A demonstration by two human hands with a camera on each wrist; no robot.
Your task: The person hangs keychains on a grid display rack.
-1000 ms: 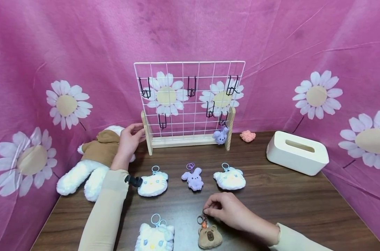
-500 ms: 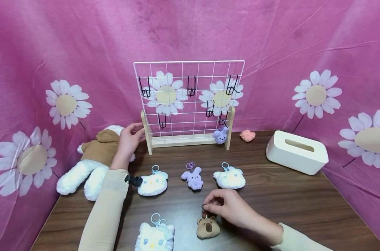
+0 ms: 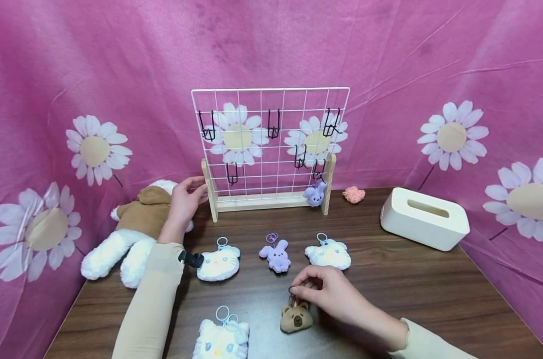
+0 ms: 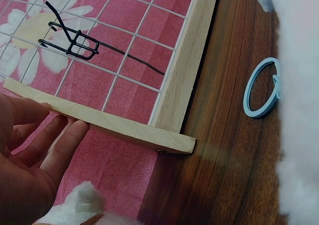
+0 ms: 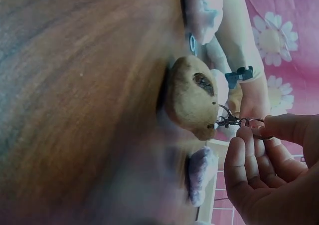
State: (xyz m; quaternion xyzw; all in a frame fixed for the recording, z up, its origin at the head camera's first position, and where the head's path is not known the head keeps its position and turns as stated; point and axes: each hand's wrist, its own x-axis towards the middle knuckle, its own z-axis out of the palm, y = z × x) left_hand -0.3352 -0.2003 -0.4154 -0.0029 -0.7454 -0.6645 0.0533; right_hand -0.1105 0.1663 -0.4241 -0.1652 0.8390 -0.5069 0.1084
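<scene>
The bear keychain (image 3: 296, 319) and the right hand (image 3: 330, 291) have shifted forward, toward the rack (image 3: 262, 201), while the left hand (image 3: 186, 202) stays put. Ahead of the right hand, between it and the rack, sit a white cat toy (image 3: 330, 256) and, farther left, a purple rabbit toy (image 3: 277, 258). Another white cat toy (image 3: 220, 341) lies left of the bear, on the hand's near side. The table's (image 3: 415, 279) right edge is well to the right of the hand, with a tissue box (image 3: 426, 222) ahead on that side. The right thumb and forefinger pinch the bear's ring (image 5: 257, 128); the bear hangs just below, whether touching the table I cannot tell. The left hand, fingers fairly straight, touches the rack's left post (image 4: 99, 116).
</scene>
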